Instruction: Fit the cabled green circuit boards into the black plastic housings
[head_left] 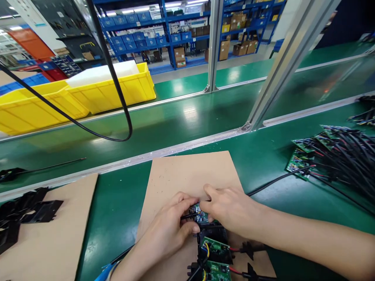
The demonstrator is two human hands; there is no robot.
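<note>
Across the green counter (123,203), which runs the full width of the view, a pale metal rail (175,150) marks the far edge of the working strip, and beyond it lies a second green lane with open surface up to two yellow bins (96,91). A slanted aluminium post (281,66) rises from the rail at right of centre. A black cable (117,89) loops down from above on the left and hangs over the far lane.

On the near strip, a brown board (181,179) sits in the middle, its far half bare and its near edge running out of view. A second brown board (55,238) lies to the left, separated from the first by a band of bare green; black plastic parts (26,212) rest on its left edge. At the right, well apart from the hands, a heap of green circuit boards with black wires (331,156) spreads toward the counter's right edge.

Near the bottom of the middle board, the left hand (166,226) and right hand (231,208) meet, fingers curled narrowly and pinching a small circuit board (200,214) between them. Just below it, touching, a black housing (213,242) carries more green boards (215,248), with red and black leads trailing right.
</note>
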